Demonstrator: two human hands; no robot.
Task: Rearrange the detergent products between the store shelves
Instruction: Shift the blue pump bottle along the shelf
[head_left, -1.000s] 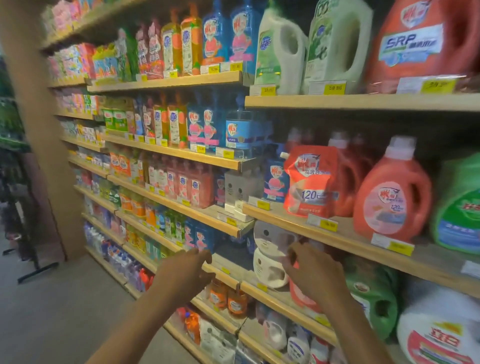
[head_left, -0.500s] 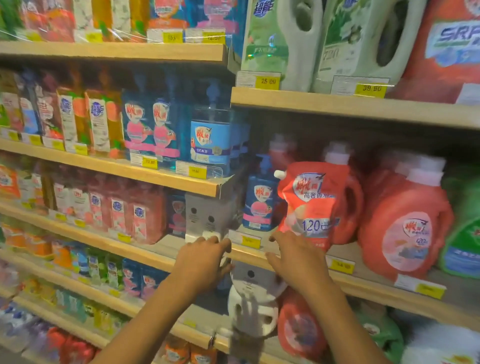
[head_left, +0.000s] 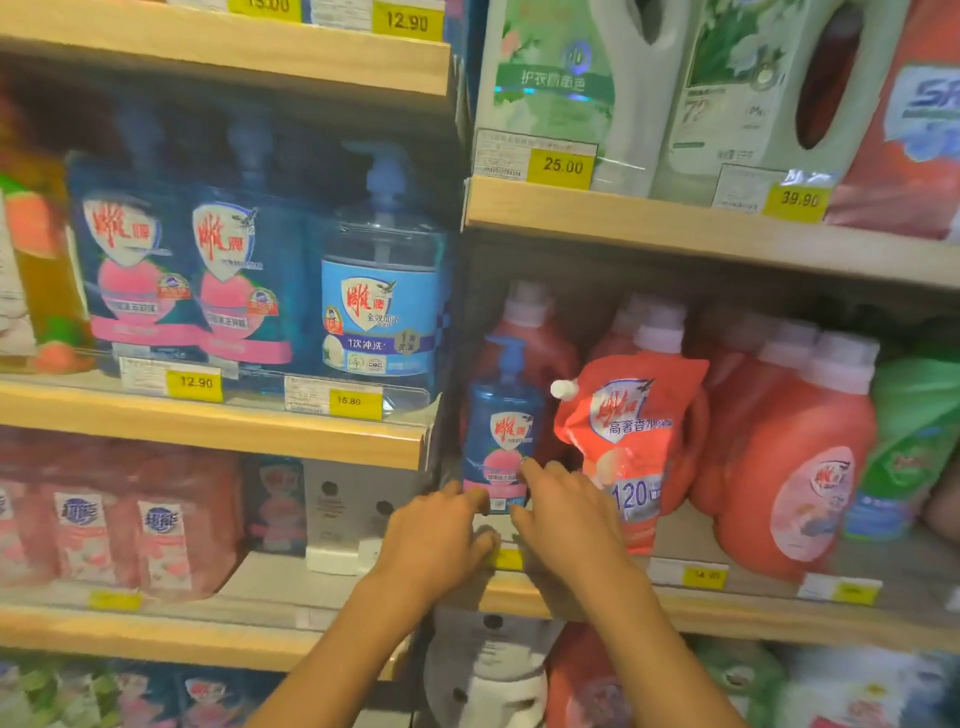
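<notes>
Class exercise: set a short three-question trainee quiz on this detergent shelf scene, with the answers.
1. True or false: the right hand touches the blue pump bottle.
2. The yellow tag by the leftmost white jug reads: A 25.00, B 12.90, C 15.80?
3. Fill in: seen from the camera, the red pouch stands on the bottle's ___ side.
Key: 1 true; 2 A; 3 right.
</notes>
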